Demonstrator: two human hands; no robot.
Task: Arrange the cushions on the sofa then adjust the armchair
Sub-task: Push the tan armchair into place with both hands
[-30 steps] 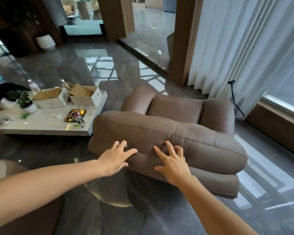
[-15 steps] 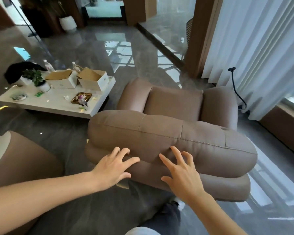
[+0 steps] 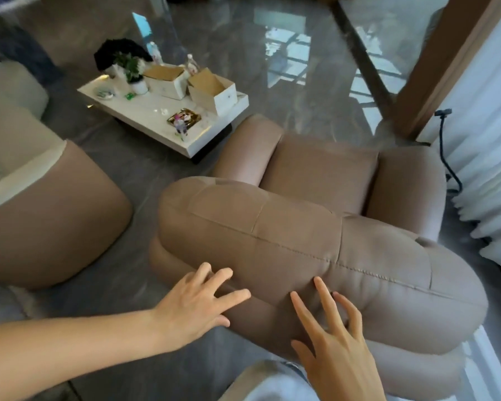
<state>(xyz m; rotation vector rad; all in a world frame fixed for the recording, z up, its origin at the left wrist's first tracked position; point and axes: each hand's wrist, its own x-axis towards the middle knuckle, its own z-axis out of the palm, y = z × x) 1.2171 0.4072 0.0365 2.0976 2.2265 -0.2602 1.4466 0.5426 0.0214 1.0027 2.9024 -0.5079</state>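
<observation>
Armchair (image 3: 324, 227) stands on grey floor between sofa end (image 3: 49, 221) and curtain (image 3: 486, 140), white bench (image 3: 156, 120) beyond; left hand (image 3: 194, 305) and right hand (image 3: 336, 351) press its padded back, fingers spread, gripping nothing

A home living room — or a lounge furnished like one. A padded tan armchair (image 3: 315, 227) stands on a glossy grey stone floor (image 3: 272, 68), with part of a matching sofa (image 3: 49, 221) just beside it. A low white bench (image 3: 145, 117) carries a potted plant (image 3: 133, 73), open cardboard boxes (image 3: 211, 91) and bottles — everyday clutter. Sheer white curtains (image 3: 486, 140) hang along the right side.
</observation>
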